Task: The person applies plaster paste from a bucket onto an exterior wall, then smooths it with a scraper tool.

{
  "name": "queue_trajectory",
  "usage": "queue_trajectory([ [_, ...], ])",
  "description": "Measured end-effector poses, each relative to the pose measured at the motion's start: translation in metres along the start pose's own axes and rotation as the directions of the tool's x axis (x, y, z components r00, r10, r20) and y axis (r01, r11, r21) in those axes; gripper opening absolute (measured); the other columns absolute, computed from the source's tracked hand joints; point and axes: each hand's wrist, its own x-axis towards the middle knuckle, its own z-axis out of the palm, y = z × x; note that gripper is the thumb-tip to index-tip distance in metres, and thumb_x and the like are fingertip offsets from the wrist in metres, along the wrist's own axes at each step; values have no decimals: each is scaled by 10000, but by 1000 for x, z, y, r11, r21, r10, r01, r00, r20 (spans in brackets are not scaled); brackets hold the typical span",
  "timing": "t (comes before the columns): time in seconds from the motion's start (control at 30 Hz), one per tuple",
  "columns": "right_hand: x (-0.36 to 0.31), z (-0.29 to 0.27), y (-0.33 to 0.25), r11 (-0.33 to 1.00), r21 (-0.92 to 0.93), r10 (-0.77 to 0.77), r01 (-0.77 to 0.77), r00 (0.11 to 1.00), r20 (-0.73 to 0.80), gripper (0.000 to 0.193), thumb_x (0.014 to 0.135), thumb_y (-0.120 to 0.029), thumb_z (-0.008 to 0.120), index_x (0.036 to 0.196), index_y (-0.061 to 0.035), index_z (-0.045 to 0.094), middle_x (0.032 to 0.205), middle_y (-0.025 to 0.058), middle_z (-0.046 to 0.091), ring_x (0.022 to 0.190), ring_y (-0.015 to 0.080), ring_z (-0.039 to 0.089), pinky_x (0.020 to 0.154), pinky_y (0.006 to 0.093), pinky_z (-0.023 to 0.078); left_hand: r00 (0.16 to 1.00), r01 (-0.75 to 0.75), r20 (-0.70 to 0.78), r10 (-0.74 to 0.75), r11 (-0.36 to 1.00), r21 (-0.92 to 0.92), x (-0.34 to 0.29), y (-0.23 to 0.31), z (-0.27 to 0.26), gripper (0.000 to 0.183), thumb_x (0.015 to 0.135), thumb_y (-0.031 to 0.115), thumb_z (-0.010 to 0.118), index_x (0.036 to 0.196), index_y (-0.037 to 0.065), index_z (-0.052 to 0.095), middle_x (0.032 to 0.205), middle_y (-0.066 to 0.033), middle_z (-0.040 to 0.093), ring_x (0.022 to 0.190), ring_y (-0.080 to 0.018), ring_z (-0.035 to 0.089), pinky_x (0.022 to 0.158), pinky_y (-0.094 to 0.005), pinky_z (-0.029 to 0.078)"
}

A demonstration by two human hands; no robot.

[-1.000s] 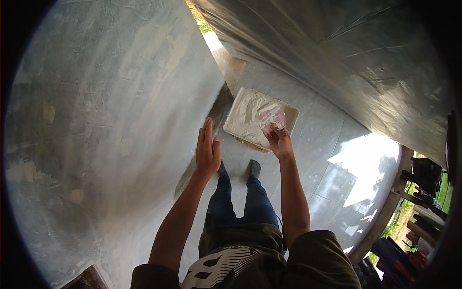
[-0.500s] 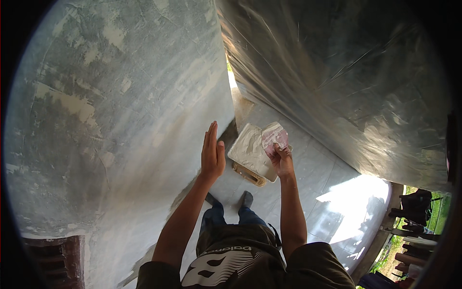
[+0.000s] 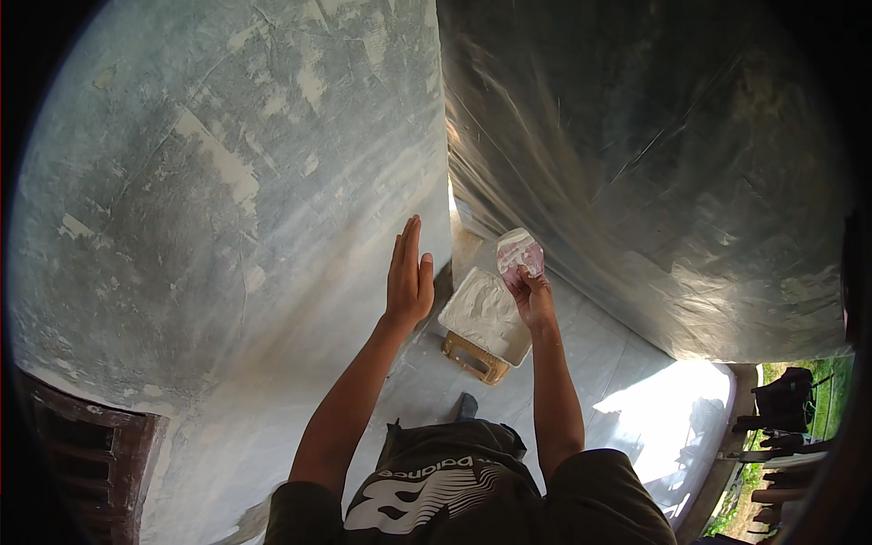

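My right hand (image 3: 534,298) grips a flat pinkish putty spreader (image 3: 532,260), its face smeared with white paste. The spreader is held above the far right side of a shallow pale tub (image 3: 521,358). White putty (image 3: 484,307) covers the tub's inside in uneven ridges. Underneath the tub is a brown stool-like support (image 3: 496,371) with a slot in its side. My left hand (image 3: 411,280) is raised with fingers straight and together, thumb a little apart, holding nothing. It is nearest the grey wall (image 3: 300,263); whether it touches the wall I cannot tell.
Pale patches mark the grey wall on the left. Dark, shiny plastic sheeting (image 3: 654,182) hangs along the right. Below lies a grey floor (image 3: 581,363) with a bright sunlit area. A brown wooden frame (image 3: 100,445) is at lower left, and dark items (image 3: 786,400) hang at far right.
The view has shifted, so the tub and stool appear lower. My right hand has lifted the spreader away from the putty relative to the tub. My left hand stays raised and flat.
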Motion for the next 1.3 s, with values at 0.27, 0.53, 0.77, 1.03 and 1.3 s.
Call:
queue_trajectory([
  [0.27,-4,6,5,1000,6,7,-8,999,34,195,991,-109,649,1182,-70,643,1048,43,716,925,160,728,823,303,644,999,7,-35,-7,1000,12,-20,-3,-25,544,1075,201,330,1561,-38,282,1607,-245,340,1498,-405,318,1242,-483,223],
  [0.53,-18,13,1,999,26,36,-36,999,-3,245,995,-86,633,1239,-67,619,1053,58,719,921,168,729,840,328,638,999,0,-33,1,1000,17,-21,4,-23,549,1072,201,323,1565,-36,273,1606,-248,339,1495,-411,318,1245,-491,215],
  [0.77,-17,39,-17,1000,-1,17,-17,998,56,256,996,-90,630,1249,-53,615,1086,64,718,937,166,729,828,315,642,998,-11,-65,12,1000,13,-8,7,-20,550,1069,201,318,1568,-27,274,1615,-232,332,1500,-404,313,1249,-503,201],
  [1.03,0,207,-63,998,42,-59,49,953,297,206,1014,-104,605,1198,-13,616,1094,70,704,943,164,724,824,295,652,943,-174,-264,200,978,119,62,29,-98,547,1070,203,336,1552,-51,292,1590,-253,362,1488,-412,332,1233,-536,227],
  [1.3,11,421,-97,990,106,-142,95,717,683,278,1021,-87,581,1268,40,568,1168,125,682,1039,202,716,913,322,639,798,-284,-392,458,859,425,112,88,-249,555,1057,194,341,1547,-62,297,1580,-249,382,1484,-405,348,1230,-541,234],
])
